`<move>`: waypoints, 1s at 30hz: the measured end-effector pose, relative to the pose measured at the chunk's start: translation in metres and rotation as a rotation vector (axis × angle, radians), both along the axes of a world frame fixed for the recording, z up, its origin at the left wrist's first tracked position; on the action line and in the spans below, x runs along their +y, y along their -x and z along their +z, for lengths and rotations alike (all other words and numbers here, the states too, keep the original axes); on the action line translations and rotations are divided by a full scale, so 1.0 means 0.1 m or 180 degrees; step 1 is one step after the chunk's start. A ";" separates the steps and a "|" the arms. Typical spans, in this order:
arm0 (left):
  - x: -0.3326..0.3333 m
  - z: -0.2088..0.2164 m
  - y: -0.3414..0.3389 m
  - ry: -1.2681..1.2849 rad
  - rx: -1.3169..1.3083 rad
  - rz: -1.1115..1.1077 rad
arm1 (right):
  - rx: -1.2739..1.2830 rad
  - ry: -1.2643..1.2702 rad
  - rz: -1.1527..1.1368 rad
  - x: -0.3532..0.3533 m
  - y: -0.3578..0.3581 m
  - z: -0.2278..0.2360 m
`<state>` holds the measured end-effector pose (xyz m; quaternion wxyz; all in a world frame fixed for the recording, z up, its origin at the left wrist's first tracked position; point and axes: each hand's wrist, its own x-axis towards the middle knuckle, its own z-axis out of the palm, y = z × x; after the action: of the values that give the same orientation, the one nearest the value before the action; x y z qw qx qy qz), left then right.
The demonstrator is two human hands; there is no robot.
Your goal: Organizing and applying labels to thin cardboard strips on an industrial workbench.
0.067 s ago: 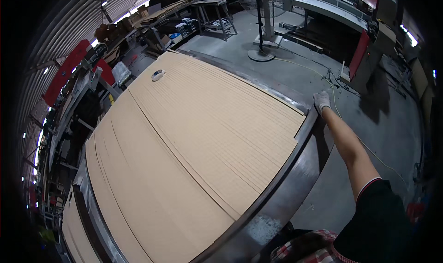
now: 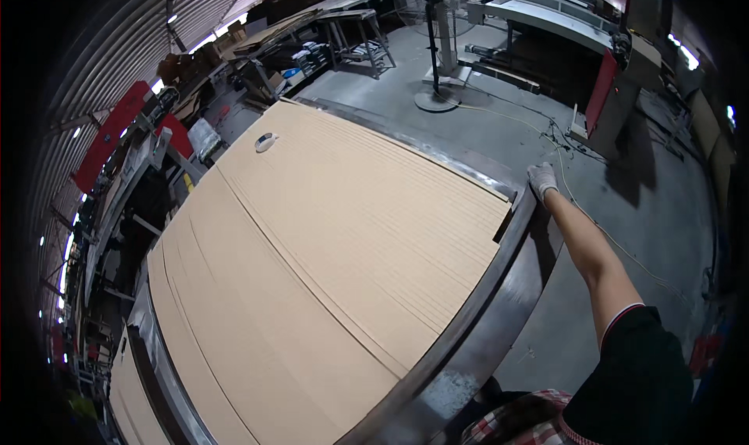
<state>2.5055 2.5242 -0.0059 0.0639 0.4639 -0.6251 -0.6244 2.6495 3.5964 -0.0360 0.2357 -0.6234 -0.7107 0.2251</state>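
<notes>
My right hand (image 2: pixel 542 181), in a pale knitted glove, is at the far right corner of a big grey metal panel (image 2: pixel 511 281). Its fingers look curled round the metal edge, though their tips are partly hidden. On the panel lies a wide tan cardboard sheet (image 2: pixel 351 203) with long creases and parallel ridges. Near the sheet's far left end sits a small roll of tape (image 2: pixel 265 142). My left hand does not appear in the picture.
A pedestal fan (image 2: pixel 434 55) stands on the floor beyond the panel, with a yellowish cable (image 2: pixel 573 195) trailing to the right. Farther back are a work stand (image 2: pixel 357 35) and a long machine bed (image 2: pixel 546 16). Red-and-grey machinery (image 2: pixel 113 137) lines the left.
The view has shifted slightly, so the scene sits a little lower and farther left. My right hand stays at the panel's corner; the dark gap beside the cardboard's right corner shows more.
</notes>
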 end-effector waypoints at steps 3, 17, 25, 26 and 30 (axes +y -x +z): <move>0.07 0.05 -0.02 -0.0088 0.0048 0.0014 | -0.0858 -0.0540 0.0618 -0.09 -0.34 -0.03; 0.20 0.07 -0.31 -0.0287 0.0198 -0.0037 | -0.0251 0.0264 -0.0071 -0.32 0.23 0.19; 0.25 -0.11 -1.23 -0.0534 0.0440 0.0147 | -0.0212 0.0193 -0.0047 0.18 -0.78 -0.19; 0.29 -0.13 -1.45 -0.0553 0.0484 0.0196 | -0.0193 0.0261 -0.0083 0.19 -1.02 -0.20; 0.53 -0.20 -2.52 -0.0661 0.0699 0.0306 | -0.0344 0.0821 0.0419 0.69 -2.63 -0.50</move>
<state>2.7579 2.5771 -0.0262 0.1134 0.4264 -0.5235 -0.7288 2.9130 3.6658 -0.0863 0.0998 -0.6118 -0.7268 0.2957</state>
